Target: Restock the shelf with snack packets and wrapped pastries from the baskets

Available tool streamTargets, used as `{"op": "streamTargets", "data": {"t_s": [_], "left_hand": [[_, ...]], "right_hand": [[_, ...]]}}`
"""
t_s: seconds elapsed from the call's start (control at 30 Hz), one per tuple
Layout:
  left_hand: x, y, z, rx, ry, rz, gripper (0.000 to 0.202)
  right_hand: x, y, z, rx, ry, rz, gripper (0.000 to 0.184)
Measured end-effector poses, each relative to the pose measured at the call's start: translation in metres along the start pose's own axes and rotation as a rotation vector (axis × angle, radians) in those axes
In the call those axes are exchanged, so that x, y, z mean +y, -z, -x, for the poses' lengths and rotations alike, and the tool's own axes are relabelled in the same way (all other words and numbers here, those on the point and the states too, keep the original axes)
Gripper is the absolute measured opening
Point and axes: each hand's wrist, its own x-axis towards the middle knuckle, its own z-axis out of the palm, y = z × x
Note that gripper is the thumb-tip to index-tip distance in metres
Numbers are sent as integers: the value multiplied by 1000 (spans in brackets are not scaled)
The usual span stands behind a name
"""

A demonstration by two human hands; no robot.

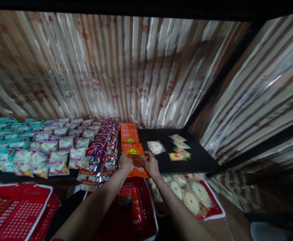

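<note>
An orange snack packet (135, 152) with a clear window over brown sticks lies flat at the front of the black shelf (146, 135). Gripping its left edge is my left hand (125, 163), fingers closed. On the opposite edge, my right hand (150, 163) closes its fingers round the side. Behind this packet, several like orange packets (128, 130) overlap in a row running back. Below my wrists stands a red basket (151, 201) with another orange packet (130, 204) inside.
To the left are rows of dark red packets (94, 157), white snack bags (59, 162) and green bags (4, 159). Wrapped round cakes (155, 147) and yellow packs (177, 156) lie right. A basket of round cakes (191, 201) stands below; an empty-looking red basket (15, 207) sits front left.
</note>
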Motion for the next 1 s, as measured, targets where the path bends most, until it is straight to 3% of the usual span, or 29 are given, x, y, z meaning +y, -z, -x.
{"op": "streamTargets", "data": {"t_s": [0.3, 0.63, 1.0], "left_hand": [[6, -5, -28, 70, -31, -230, 44], [12, -5, -35, 85, -81, -377, 39], [15, -4, -28, 61, -68, -483, 40]], "right_hand": [[7, -18, -32, -6, 52, 46, 36], [8, -28, -51, -38, 31, 156, 34], [7, -32, -48, -78, 12, 242, 35]]}}
